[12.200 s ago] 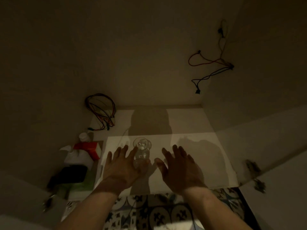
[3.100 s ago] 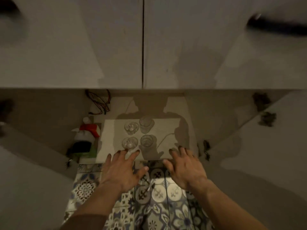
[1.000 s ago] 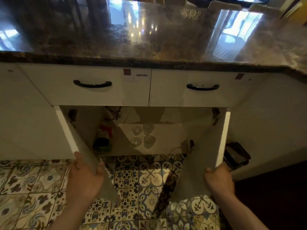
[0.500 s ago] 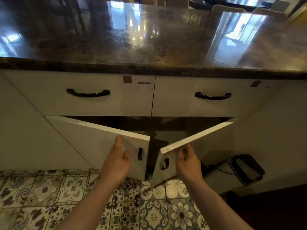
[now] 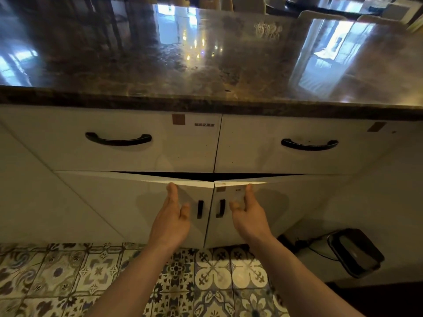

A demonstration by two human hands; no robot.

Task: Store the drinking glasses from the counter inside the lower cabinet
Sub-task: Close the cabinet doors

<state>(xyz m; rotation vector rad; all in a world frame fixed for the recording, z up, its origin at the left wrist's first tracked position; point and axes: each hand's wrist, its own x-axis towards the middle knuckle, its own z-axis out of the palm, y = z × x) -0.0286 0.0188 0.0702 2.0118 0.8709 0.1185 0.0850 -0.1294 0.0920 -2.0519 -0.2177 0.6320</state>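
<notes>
Nearest, patterned floor tiles run under both forearms. The left hand lies flat with straight fingers on the left cabinet door; the right hand presses likewise on the right cabinet door. Both doors stand nearly closed, a dark slit above them, so the drinking glasses are out of sight. Beyond, two drawers carry a brown sticker and a small printed label, too blurred to read. Farthest is the glossy dark counter.
</notes>
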